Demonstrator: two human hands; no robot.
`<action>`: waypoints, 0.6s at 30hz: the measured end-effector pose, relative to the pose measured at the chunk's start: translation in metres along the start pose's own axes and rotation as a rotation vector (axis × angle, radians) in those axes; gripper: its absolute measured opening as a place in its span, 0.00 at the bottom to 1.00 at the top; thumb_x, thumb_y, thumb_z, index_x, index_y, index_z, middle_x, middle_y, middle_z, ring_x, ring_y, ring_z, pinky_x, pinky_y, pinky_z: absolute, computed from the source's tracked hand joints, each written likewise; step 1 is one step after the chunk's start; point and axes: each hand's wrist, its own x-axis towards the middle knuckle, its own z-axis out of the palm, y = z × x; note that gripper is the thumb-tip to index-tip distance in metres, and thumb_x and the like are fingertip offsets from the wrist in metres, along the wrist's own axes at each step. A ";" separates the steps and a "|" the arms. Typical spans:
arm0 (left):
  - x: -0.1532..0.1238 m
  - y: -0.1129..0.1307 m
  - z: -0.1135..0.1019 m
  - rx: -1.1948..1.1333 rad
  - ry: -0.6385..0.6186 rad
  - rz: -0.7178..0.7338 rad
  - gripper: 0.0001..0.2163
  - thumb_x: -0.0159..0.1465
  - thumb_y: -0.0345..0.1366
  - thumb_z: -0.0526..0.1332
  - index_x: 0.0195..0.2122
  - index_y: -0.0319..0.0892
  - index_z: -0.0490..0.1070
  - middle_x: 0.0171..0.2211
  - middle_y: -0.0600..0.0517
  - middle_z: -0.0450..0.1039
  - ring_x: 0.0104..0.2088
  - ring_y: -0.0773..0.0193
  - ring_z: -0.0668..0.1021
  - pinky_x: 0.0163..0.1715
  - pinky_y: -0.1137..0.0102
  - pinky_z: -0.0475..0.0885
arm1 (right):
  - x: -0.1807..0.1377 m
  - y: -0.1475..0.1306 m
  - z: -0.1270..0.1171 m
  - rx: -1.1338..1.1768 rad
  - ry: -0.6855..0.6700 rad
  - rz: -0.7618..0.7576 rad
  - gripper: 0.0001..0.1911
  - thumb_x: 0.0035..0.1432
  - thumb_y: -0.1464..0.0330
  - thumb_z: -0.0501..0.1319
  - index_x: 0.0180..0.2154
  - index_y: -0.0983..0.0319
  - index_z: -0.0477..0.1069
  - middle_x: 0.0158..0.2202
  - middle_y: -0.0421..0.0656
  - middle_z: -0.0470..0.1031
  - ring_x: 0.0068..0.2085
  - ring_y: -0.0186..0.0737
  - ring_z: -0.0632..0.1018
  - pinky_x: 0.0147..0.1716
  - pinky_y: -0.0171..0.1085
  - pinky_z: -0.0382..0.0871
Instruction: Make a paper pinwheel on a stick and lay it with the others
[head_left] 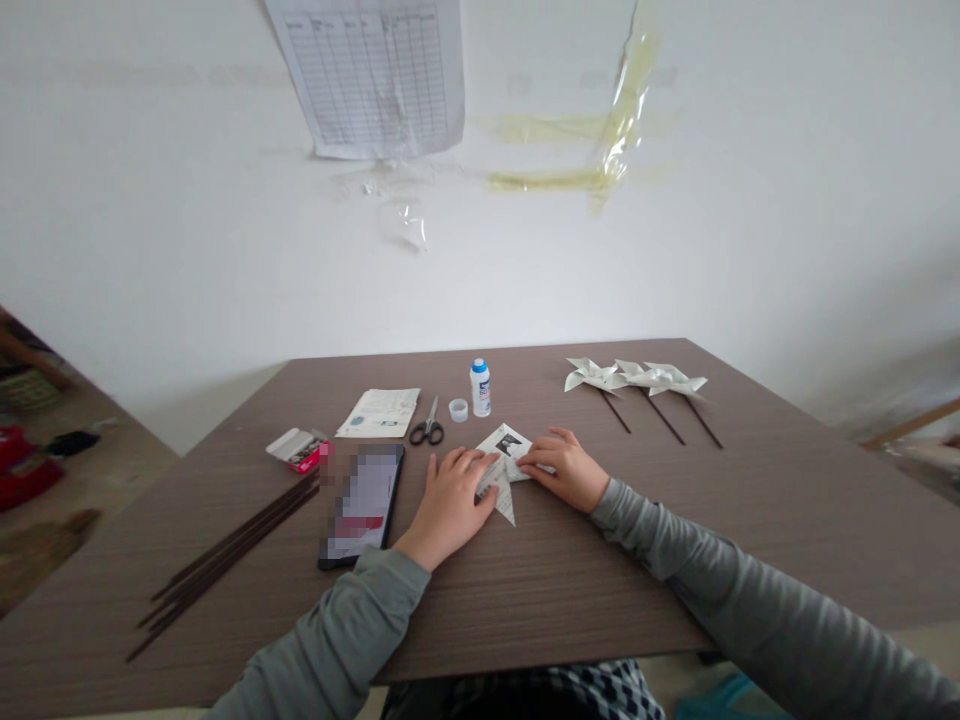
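Between my hands, a folded piece of printed paper (501,436) with a small dark picture lies on the table, one pointed flap sticking out toward me. My left hand (452,497) holds it down from the left, its fingers over the paper and its thumb near the flap. At the paper's right edge, the fingers of my right hand (568,469) are pinched together on it. Just behind stand a white glue bottle (480,389) with a blue top and a small clear round tub (458,410). Scissors (427,426) with black handles lie to the left.
Three paper pinwheels (656,378) on dark sticks lie at the back right. Leftward are a stack of paper squares (380,413), a red and white box (300,450), a phone (364,505) and several dark sticks (225,560). A wall (480,290) rises behind the table (570,590).
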 end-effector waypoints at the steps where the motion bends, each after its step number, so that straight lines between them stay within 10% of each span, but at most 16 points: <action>1: 0.000 0.001 -0.001 0.004 -0.003 -0.001 0.26 0.84 0.38 0.70 0.81 0.56 0.84 0.80 0.42 0.86 0.84 0.32 0.79 0.90 0.22 0.66 | 0.000 0.000 0.000 -0.003 0.004 -0.007 0.09 0.87 0.68 0.73 0.54 0.53 0.96 0.47 0.47 0.96 0.51 0.52 0.94 0.79 0.64 0.77; 18: 0.001 0.002 -0.001 0.034 0.004 0.000 0.24 0.83 0.38 0.71 0.78 0.58 0.89 0.81 0.43 0.85 0.83 0.30 0.79 0.88 0.21 0.69 | -0.003 0.000 -0.002 0.003 0.009 -0.075 0.07 0.84 0.66 0.77 0.56 0.52 0.95 0.49 0.47 0.95 0.53 0.52 0.93 0.76 0.63 0.79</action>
